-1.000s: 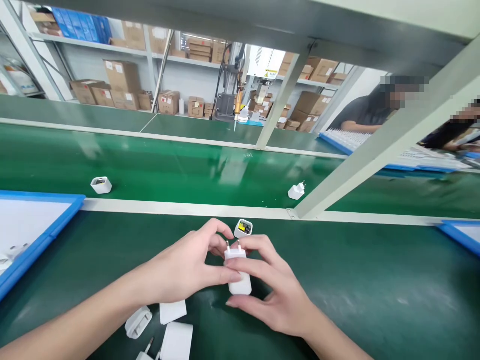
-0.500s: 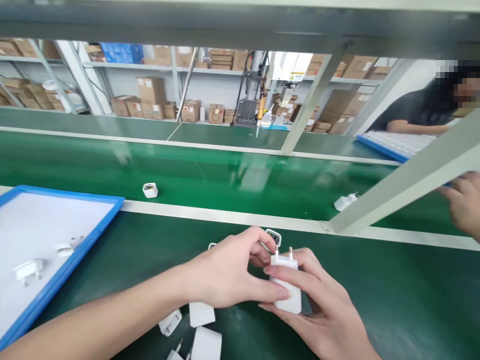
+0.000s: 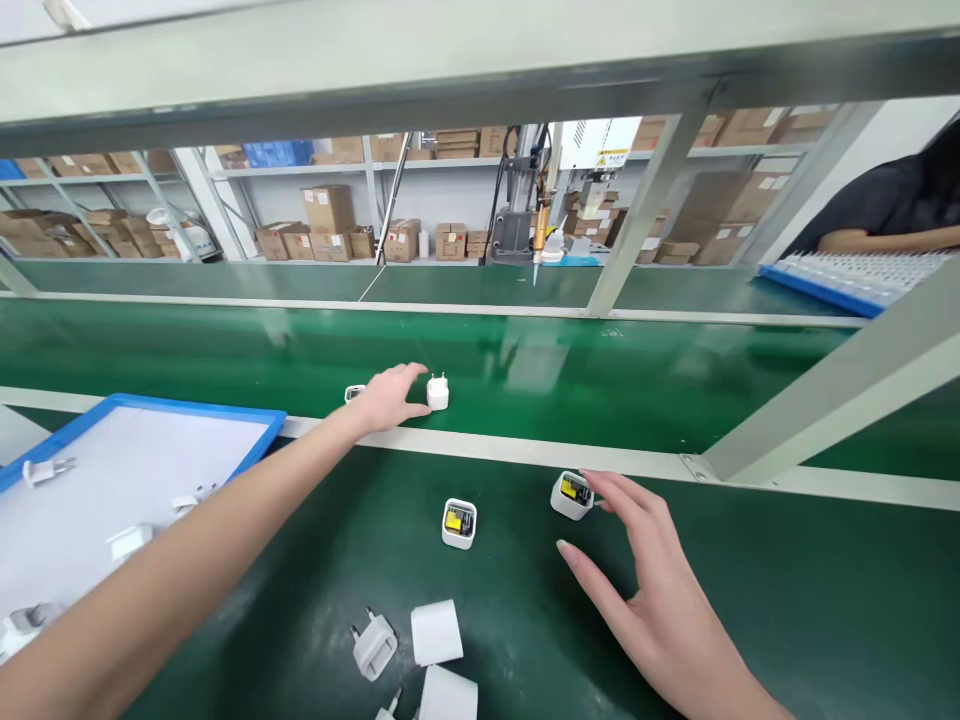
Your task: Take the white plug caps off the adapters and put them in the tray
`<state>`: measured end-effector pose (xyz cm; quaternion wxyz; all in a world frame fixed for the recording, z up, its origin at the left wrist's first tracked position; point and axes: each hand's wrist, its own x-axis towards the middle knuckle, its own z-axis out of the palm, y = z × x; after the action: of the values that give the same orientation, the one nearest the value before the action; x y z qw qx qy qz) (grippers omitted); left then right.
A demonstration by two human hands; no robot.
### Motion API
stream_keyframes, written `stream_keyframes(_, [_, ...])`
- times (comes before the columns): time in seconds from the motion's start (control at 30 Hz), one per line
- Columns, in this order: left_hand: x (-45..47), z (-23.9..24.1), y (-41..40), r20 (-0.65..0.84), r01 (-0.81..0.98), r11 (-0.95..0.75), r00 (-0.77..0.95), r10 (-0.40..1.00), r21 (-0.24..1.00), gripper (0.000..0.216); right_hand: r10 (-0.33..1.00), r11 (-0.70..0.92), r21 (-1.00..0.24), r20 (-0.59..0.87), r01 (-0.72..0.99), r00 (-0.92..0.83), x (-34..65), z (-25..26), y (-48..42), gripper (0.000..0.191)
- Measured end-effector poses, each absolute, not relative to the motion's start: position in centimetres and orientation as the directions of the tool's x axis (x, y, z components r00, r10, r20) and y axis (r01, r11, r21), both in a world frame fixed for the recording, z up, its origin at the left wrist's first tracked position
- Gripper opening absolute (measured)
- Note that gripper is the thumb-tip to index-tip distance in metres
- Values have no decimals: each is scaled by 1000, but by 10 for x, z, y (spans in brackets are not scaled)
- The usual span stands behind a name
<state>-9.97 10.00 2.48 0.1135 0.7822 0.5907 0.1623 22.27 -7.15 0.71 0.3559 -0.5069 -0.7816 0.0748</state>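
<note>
toward the bench's [image 3: 847, 600] near edge, white cases [image 3: 436, 633] are laid beside a pin cap [image 3: 374, 647]. the right hand [image 3: 651, 580] is held spread beside an open charger [image 3: 568, 504] near the far edge. on the belt [image 3: 622, 385] past that edge, a plug [image 3: 438, 394] is stood prongs up by the left hand [image 3: 387, 398], thumb and forefinger parted; touch on either cannot be told.

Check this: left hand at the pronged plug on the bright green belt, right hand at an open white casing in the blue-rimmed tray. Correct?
Not in the tray: the head view shows the right hand at an open white casing on the dark green table.
</note>
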Motion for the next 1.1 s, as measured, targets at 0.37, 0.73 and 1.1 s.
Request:
stream_keyframes(0.37, [-141, 44, 38, 45, 930, -250, 248, 968, 270, 33, 783, 594, -454, 515, 664, -348, 211, 5, -78, 46])
stream_keyframes(0.73, [-20, 57, -74, -49, 570, -809, 821, 569, 146, 31, 727, 663, -402, 549, 632, -413, 206, 8, -79, 42])
stream_keyframes(1.1, [-109, 86, -113, -431, 814, -484, 580, 691, 321, 31, 742, 649, -432, 541, 626, -396, 204, 8, -80, 38])
